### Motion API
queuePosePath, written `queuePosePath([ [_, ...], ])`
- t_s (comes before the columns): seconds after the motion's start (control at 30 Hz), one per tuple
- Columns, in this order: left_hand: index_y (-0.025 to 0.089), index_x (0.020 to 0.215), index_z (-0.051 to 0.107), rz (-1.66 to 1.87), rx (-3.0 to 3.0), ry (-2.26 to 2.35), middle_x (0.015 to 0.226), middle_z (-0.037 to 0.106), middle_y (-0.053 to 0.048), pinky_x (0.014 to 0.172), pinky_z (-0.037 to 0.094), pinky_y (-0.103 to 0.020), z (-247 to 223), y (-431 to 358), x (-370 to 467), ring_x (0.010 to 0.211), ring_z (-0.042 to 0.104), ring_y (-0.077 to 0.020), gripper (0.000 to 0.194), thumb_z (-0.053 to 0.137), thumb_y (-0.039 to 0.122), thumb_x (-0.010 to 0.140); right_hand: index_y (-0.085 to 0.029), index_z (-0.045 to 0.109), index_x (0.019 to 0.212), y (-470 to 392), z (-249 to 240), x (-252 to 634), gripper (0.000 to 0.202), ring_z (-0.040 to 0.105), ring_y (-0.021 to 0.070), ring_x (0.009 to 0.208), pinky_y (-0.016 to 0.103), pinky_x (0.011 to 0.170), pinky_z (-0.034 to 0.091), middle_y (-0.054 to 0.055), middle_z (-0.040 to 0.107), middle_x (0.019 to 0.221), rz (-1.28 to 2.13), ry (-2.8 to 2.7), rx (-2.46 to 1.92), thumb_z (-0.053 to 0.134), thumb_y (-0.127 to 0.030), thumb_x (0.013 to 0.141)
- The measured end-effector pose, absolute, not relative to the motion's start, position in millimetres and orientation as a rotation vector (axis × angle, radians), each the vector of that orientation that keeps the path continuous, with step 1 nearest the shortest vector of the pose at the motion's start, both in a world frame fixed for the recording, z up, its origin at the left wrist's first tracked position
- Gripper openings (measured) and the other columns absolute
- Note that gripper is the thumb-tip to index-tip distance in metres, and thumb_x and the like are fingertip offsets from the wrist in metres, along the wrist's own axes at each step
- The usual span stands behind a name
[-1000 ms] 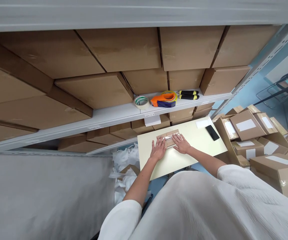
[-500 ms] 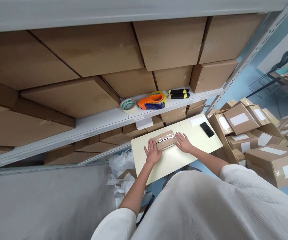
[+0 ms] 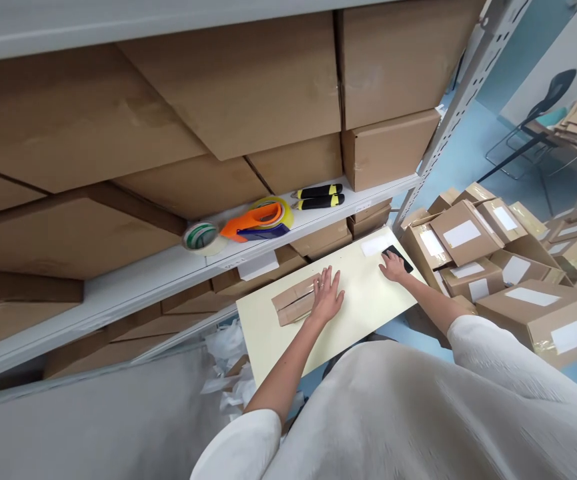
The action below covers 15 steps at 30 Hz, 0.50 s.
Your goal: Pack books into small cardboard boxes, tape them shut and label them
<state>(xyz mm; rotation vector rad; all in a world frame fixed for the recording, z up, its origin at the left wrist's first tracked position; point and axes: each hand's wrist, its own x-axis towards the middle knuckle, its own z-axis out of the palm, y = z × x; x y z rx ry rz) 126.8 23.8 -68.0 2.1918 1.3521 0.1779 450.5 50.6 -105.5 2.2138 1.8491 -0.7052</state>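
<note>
A small flat cardboard box [image 3: 292,301] with shiny clear tape lies on the pale-yellow tabletop [image 3: 358,303]. My left hand [image 3: 327,300] rests at the box's right end with its fingers spread, a ring on one of them. Further right, my right hand [image 3: 393,268] reaches to a black phone [image 3: 404,261]; its fingers are outstretched at the phone's near left edge and partly over it. A white label or sheet [image 3: 374,245] lies just behind that hand.
Above the table, a metal shelf [image 3: 363,200] carries large cartons, a tape roll [image 3: 201,237], an orange tape dispenser [image 3: 255,220] and black-and-yellow pliers [image 3: 321,196]. Labelled boxes [image 3: 461,233] fill a big carton at right. White wrapping [image 3: 228,347] lies left of the table.
My right hand has left the box and moved right to the phone. My left hand has shifted from the box's left end to its right end. The view has turned right.
</note>
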Motion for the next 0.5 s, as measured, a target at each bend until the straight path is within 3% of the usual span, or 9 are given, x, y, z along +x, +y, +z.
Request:
queuePosePath([
  [0.17, 0.023, 0.173, 0.031, 0.109, 2.211, 1.329, 0.185, 0.013, -0.013, 0.137, 0.001, -0.062, -73.6, 35.8, 164.1, 0.172, 0.005, -0.0345, 0.070, 0.047, 0.034, 0.106, -0.020, 0.045, 0.167, 87.9, -118.5, 476.1, 0.062, 0.030, 0.0394, 0.161, 0.059, 0.125, 0.029, 0.023, 0.030, 0.177, -0.770, 1.781, 2.216, 0.042, -0.042, 0.109],
  [0.37, 0.021, 0.172, 0.034, 0.021, 2.169, 1.315, 0.185, 0.016, -0.014, 0.138, 0.004, -0.061, -89.5, 44.8, 190.7, 0.171, 0.010, -0.0355, 0.070, 0.049, 0.032, 0.104, -0.025, 0.037, 0.172, 122.9, -138.7, 485.4, 0.065, 0.015, 0.0407, 0.167, 0.063, 0.127, 0.021, 0.022, 0.018, 0.181, -0.845, 1.699, 2.192, 0.039, -0.049, 0.111],
  [0.5, 0.025, 0.171, 0.034, 0.005, 2.173, 1.324, 0.184, 0.020, -0.013, 0.138, 0.009, -0.060, -99.2, 49.3, 202.1, 0.171, 0.014, -0.0334, 0.070, 0.049, 0.029, 0.103, -0.023, 0.038, 0.170, 131.8, -149.8, 487.6, 0.066, 0.016, 0.0393, 0.167, 0.063, 0.127, 0.019, 0.022, 0.019, 0.181, -0.869, 1.621, 2.181, 0.037, -0.053, 0.111],
])
